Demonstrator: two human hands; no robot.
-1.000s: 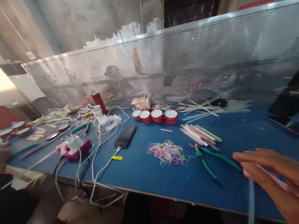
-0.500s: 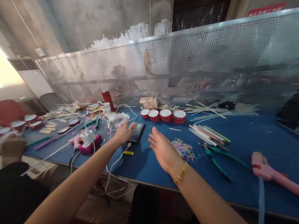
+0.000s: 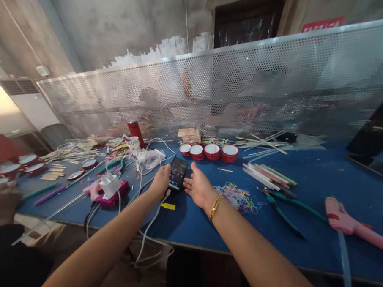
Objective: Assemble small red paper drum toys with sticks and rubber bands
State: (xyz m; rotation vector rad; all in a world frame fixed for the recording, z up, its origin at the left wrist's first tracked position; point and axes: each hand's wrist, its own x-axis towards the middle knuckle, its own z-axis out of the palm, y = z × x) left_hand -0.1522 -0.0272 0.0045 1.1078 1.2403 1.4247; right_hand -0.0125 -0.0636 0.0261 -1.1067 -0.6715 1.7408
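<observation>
A black phone with a lit screen lies tilted between my hands, a white cable at its lower end. My left hand is at the phone's left edge, its fingers partly behind the phone and closed on it. Just right of the phone, my right hand is open with its fingers apart, palm facing the phone, holding nothing. A gold bracelet is on the right wrist. Beside that hand lies a pile of coloured rubber bands. Several red-rimmed white discs stand in a row behind.
Green-handled pliers and a pink glue gun lie right. A purple power strip with cables is left. A red bottle stands behind clutter. Another person's hand is far left. A perforated screen borders the table.
My left hand has closed on the phone's left edge, and the phone's screen has lit up. My right hand has moved left, closer to the phone. The view has shifted slightly.
</observation>
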